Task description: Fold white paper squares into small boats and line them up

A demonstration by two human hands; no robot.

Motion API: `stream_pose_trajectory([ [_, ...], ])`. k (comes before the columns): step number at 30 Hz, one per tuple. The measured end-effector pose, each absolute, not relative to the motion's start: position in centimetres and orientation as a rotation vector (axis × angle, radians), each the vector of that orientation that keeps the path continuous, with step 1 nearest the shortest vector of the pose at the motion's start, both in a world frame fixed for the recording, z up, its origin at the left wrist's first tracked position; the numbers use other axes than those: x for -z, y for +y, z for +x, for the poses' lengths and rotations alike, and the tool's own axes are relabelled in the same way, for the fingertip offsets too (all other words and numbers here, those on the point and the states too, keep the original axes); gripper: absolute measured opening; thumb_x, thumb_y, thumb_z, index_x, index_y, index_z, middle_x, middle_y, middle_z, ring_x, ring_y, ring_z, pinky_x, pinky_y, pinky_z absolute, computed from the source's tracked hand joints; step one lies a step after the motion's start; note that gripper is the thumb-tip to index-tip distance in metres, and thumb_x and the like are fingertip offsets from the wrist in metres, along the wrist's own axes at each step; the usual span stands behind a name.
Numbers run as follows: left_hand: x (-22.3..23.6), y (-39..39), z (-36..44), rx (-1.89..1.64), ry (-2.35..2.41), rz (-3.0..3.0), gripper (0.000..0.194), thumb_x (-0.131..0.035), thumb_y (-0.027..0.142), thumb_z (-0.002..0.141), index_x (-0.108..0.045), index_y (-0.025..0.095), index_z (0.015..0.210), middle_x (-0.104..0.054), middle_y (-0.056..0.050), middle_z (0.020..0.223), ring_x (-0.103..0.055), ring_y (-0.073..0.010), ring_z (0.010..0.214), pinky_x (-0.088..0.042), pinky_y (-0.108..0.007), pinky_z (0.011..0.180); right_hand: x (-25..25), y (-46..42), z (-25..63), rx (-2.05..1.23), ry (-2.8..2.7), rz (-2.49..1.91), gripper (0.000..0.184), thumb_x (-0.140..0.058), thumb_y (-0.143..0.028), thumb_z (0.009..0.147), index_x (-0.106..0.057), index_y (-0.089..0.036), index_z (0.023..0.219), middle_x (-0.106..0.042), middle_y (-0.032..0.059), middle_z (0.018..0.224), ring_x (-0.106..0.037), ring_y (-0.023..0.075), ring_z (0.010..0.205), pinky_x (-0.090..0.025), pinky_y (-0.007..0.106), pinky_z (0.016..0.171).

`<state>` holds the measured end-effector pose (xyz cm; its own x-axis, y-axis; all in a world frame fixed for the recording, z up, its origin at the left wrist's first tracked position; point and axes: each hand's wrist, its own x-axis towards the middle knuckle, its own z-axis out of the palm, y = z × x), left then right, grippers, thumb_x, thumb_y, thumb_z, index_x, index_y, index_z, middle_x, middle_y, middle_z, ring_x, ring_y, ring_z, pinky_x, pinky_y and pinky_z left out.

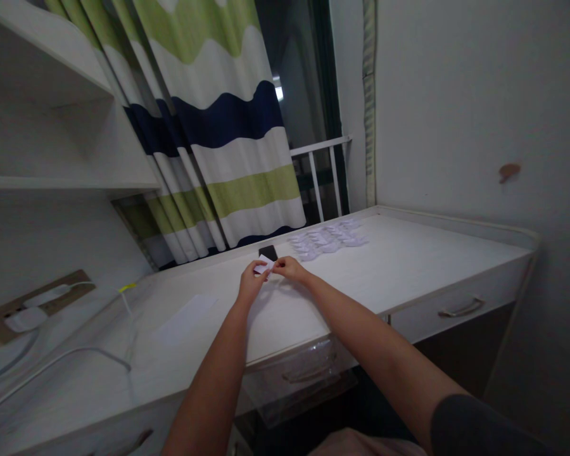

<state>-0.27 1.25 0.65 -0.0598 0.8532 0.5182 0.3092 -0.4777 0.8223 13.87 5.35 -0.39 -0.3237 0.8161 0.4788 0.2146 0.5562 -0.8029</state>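
Note:
Over the middle of the white desk [294, 316], a small piece of white paper [265, 263] is held between both hands. My left hand [253, 278] pinches it from the left. My right hand [289, 268] closes thumb and fingers on its right edge. Just behind the hands lies a dark flat object [267, 253], perhaps a phone, partly covered by the paper. Rows of small folded white paper pieces [327, 240] sit farther back, to the right of the hands. A flat stack or sheet of white paper [187, 318] rests on the desk to the left.
A wall socket panel [38, 304] with white plugs is at the left, and a white cable [76, 351] runs over the desk's left side. A striped curtain [228, 126] hangs behind. Drawers with handles [462, 308] line the front, and a white shelf [66, 183] juts out upper left.

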Motion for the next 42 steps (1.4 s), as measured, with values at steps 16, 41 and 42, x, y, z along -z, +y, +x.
stream_pose_trajectory([
  [16,-0.2,1.7,-0.8,-1.540,1.318,1.916,0.021,-0.061,0.026,0.059,-0.051,0.019,0.076,-0.053,0.004,0.063,-0.054,-0.0107,0.052,-0.043,-0.022,0.051,-0.2,4.4,13.8,-0.755,-1.869,-0.908,0.013,-0.056,-0.021,0.063,-0.060,-0.009,0.058,-0.044,-0.0041,0.047,-0.035,0.0054,0.047,-0.026,0.019,0.048],
  [41,-0.5,1.1,-0.1,-1.532,1.553,2.264,0.016,-0.052,0.013,0.062,-0.045,0.019,0.075,-0.050,0.000,0.077,-0.050,-0.0134,0.071,-0.043,-0.025,0.061,-0.7,3.4,13.5,-0.478,-1.953,-1.051,0.014,-0.060,-0.025,0.064,-0.061,-0.010,0.062,-0.051,-0.0020,0.053,-0.040,0.0068,0.050,-0.028,0.019,0.049],
  [42,-0.6,1.1,-0.1,-1.541,1.565,2.277,0.016,-0.051,0.013,0.062,-0.045,0.019,0.075,-0.049,0.000,0.077,-0.050,-0.0136,0.072,-0.042,-0.025,0.061,-0.7,3.4,13.4,-0.478,-1.949,-1.052,0.015,-0.060,-0.025,0.064,-0.061,-0.010,0.062,-0.051,-0.0020,0.052,-0.040,0.0067,0.050,-0.028,0.019,0.049],
])
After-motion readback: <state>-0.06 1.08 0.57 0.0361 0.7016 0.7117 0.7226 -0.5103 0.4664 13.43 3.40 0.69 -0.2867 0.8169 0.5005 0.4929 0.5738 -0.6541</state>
